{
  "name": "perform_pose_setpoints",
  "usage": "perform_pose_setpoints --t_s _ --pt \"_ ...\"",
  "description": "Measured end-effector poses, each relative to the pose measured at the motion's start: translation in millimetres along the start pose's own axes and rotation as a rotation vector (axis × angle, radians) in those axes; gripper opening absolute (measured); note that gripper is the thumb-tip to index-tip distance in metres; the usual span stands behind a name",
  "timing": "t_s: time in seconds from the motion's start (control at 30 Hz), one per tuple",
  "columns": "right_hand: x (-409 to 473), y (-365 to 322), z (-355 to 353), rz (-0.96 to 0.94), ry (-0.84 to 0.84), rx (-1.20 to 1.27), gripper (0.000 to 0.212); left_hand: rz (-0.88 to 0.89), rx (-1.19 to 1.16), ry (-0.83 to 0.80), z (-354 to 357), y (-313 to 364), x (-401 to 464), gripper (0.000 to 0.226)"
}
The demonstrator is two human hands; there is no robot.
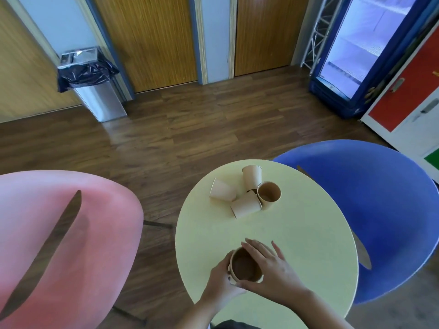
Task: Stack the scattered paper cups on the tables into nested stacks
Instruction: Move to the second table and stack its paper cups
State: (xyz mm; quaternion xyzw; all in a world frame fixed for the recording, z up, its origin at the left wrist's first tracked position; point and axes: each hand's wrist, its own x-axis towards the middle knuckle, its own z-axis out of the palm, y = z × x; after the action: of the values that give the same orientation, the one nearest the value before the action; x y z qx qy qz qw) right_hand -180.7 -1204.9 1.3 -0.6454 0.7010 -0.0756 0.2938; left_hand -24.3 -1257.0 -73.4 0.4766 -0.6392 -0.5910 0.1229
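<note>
On the near part of the round pale-yellow table [308,245] stands a nested stack of tan paper cups [244,265], its brown inside facing up. My left hand [222,284] wraps its left side and my right hand [268,269] holds its right rim. At the far side of the table lie three cups on their sides: one on the left [222,192], one in the middle [245,206] and one at the back [252,177]. An upright cup [269,194] stands beside them on the right.
A pink chair [59,245] stands left of the table and a blue chair [370,210] right of it. A steel bin with a black bag [92,84] is by the far doors. A lit drinks fridge [356,51] stands at the far right.
</note>
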Motion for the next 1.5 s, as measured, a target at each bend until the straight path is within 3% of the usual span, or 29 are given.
perform_pose_setpoints --t_s 0.2,0.3,0.4,0.67,0.9,1.07,1.5 --pt "54 -15 -36 0.039 0.073 0.111 0.088 -0.062 -0.073 0.088 -21 -8 22 0.076" --pt "95 -20 -49 0.066 0.116 0.088 0.072 -0.080 -0.062 0.132 -38 -7 37 0.076" --pt "144 -21 -57 0.073 0.130 0.020 0.071 -0.106 -0.069 0.199 -57 -8 53 0.076" --pt "245 -12 -40 0.163 -0.049 -0.109 0.080 -0.141 -0.084 0.251 -101 -10 87 0.073" --pt "270 11 -13 0.208 -0.147 -0.203 0.076 -0.142 -0.107 0.252 -109 -5 95 0.080" --pt "267 16 -9 0.172 -0.084 -0.246 0.064 -0.151 -0.120 0.250 -109 -1 92 0.079" --pt "189 -44 -71 -0.017 0.316 0.180 0.089 -0.184 -0.103 0.207 -92 -4 62 0.077"
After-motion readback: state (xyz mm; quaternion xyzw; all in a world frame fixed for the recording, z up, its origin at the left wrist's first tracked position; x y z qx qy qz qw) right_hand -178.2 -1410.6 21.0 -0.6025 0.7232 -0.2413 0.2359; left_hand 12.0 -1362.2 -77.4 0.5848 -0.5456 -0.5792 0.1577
